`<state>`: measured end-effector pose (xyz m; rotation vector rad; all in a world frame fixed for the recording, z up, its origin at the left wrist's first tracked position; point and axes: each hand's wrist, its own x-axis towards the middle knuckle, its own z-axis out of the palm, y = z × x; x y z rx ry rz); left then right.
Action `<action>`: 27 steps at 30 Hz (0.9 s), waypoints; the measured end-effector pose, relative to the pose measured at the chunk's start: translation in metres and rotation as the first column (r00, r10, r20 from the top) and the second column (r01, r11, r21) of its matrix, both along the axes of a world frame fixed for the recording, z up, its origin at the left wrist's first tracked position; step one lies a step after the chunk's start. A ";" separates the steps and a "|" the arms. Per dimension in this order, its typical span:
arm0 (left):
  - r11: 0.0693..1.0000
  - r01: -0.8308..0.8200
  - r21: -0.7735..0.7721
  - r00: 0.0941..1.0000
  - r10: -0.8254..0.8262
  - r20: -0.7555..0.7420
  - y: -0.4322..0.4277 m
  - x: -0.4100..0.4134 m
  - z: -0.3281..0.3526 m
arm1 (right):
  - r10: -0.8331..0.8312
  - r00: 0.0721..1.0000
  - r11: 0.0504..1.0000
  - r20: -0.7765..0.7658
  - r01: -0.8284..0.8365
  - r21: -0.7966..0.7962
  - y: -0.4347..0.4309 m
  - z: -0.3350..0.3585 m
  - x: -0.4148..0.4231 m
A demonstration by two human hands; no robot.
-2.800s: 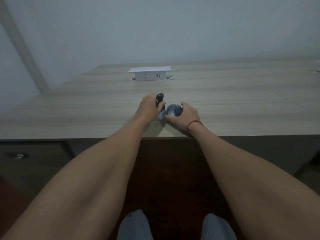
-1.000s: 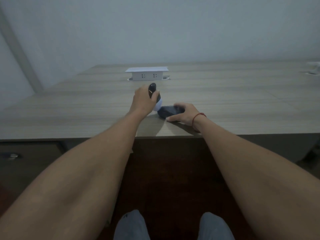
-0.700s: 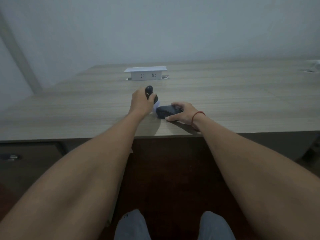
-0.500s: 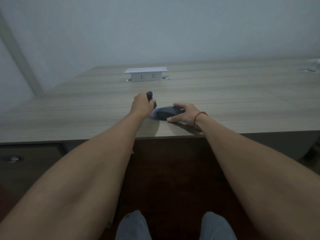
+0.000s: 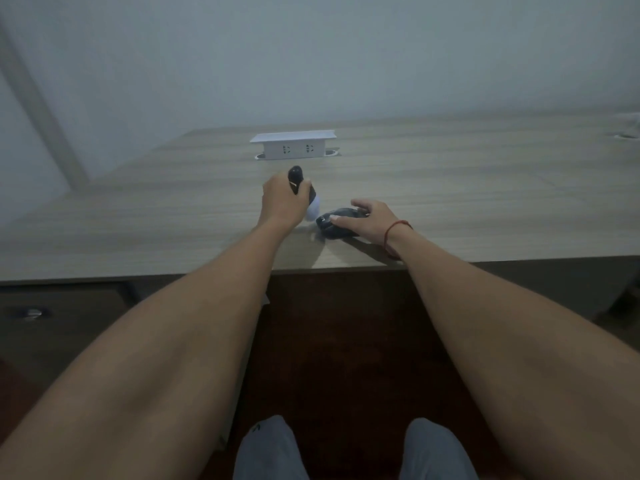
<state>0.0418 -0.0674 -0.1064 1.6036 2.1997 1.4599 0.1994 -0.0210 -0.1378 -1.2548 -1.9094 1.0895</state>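
Observation:
A dark computer mouse lies on the wooden table near its front edge. My right hand, with a red string at the wrist, holds the mouse, thumb on its near side and fingers over the far side. My left hand grips a black-handled tool upright, just left of the mouse. The tool's pale rounded tip points down and hangs slightly above and left of the mouse, not touching it.
A white pop-up socket box stands further back on the table. A drawer front with a metal knob sits below the table edge at left. My knees show at the bottom.
Half a second ago the tool's pale tip was down against the mouse; my left hand has since lifted it up and slightly left. My right hand has stayed on the mouse.

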 end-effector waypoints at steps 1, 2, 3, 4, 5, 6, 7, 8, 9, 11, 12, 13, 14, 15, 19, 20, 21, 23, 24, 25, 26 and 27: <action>1.000 0.026 0.002 1.000 -0.026 0.011 0.000 0.001 -0.004 | 0.006 1.000 1.000 -0.008 -0.006 -0.015 0.000 0.001 0.001; 0.999 0.042 -0.019 0.999 -0.042 -0.006 -0.001 0.003 -0.008 | 0.008 1.000 1.000 -0.014 -0.008 -0.024 0.002 0.002 0.002; 0.997 0.043 -0.062 0.999 -0.045 -0.024 -0.001 0.002 -0.012 | 0.003 1.000 1.000 -0.015 -0.004 -0.029 0.003 0.002 0.004; 0.995 0.032 -0.097 0.998 -0.036 -0.048 -0.001 0.001 -0.016 | -0.001 1.000 0.999 -0.016 0.000 -0.032 0.004 0.003 0.005; 0.992 0.016 -0.125 0.998 -0.024 -0.064 0.000 -0.001 -0.018 | -0.004 1.000 0.999 -0.017 0.003 -0.035 0.004 0.003 0.006; 0.992 0.011 -0.129 0.996 -0.022 -0.084 0.000 -0.002 -0.019 | -0.005 1.000 0.999 -0.017 0.005 -0.038 0.004 0.003 0.006; 0.993 0.012 -0.114 0.995 -0.023 -0.099 0.000 -0.002 -0.017 | -0.006 1.000 0.999 -0.017 0.005 -0.040 0.004 0.002 0.006; 0.997 0.020 -0.074 0.994 -0.028 -0.108 0.000 0.001 -0.014 | -0.007 1.000 0.999 -0.014 0.007 -0.039 0.003 0.003 0.005; 0.999 0.034 -0.027 0.996 -0.036 -0.085 0.000 0.002 -0.010 | -0.008 1.000 0.999 -0.008 0.007 -0.036 0.003 0.003 0.005; 0.995 0.050 0.082 0.999 -0.050 -0.007 -0.001 0.008 -0.004 | -0.012 1.000 0.999 0.001 0.012 -0.032 0.004 0.001 0.004; 0.992 0.050 0.118 0.999 -0.052 0.013 -0.001 0.011 -0.002 | -0.020 1.000 0.999 0.002 0.020 -0.034 0.004 0.001 0.003; 0.991 0.048 0.124 0.999 -0.051 0.019 -0.001 0.013 -0.003 | -0.031 0.999 0.999 0.011 0.032 -0.032 0.003 0.001 0.003; 0.992 0.058 0.108 0.998 -0.059 0.011 -0.001 0.015 -0.003 | -0.045 0.998 0.999 0.037 0.046 -0.021 0.002 0.001 0.002; 0.994 0.071 0.077 0.997 -0.072 0.002 -0.001 0.015 -0.006 | -0.054 0.996 0.998 0.071 0.054 -0.008 0.001 0.000 0.001; 0.996 0.054 -0.077 0.996 -0.058 -0.060 0.002 0.005 -0.012 | -0.041 0.995 0.999 0.092 0.041 0.004 0.001 -0.001 -0.001; 0.995 0.046 -0.087 0.996 -0.052 -0.076 0.002 0.002 -0.011 | -0.033 0.997 0.999 0.073 0.033 -0.004 0.002 -0.001 -0.001; 0.996 0.047 -0.074 0.996 -0.052 -0.069 0.002 0.000 -0.009 | -0.017 0.998 1.000 0.061 0.017 -0.009 0.003 -0.002 0.000; 0.999 0.045 -0.003 0.999 -0.045 0.011 -0.001 0.002 -0.002 | 0.018 0.998 1.000 0.062 -0.017 -0.012 0.005 -0.003 0.002; 0.998 0.038 0.040 0.998 -0.040 0.055 -0.002 0.004 0.001 | 0.034 0.997 0.999 0.073 -0.033 -0.011 0.006 -0.003 0.002; 0.997 0.032 0.075 0.996 -0.039 0.083 -0.002 0.006 0.002 | 0.043 0.995 0.999 0.090 -0.043 -0.009 0.006 -0.003 0.001; 0.996 0.033 0.081 0.996 -0.040 0.085 -0.002 0.007 0.002 | 0.049 0.993 0.999 0.112 -0.049 -0.002 0.005 -0.002 0.000; 0.998 0.039 0.052 0.997 -0.042 0.065 -0.002 0.008 -0.001 | 0.042 0.990 0.999 0.138 -0.045 0.018 0.003 -0.001 -0.002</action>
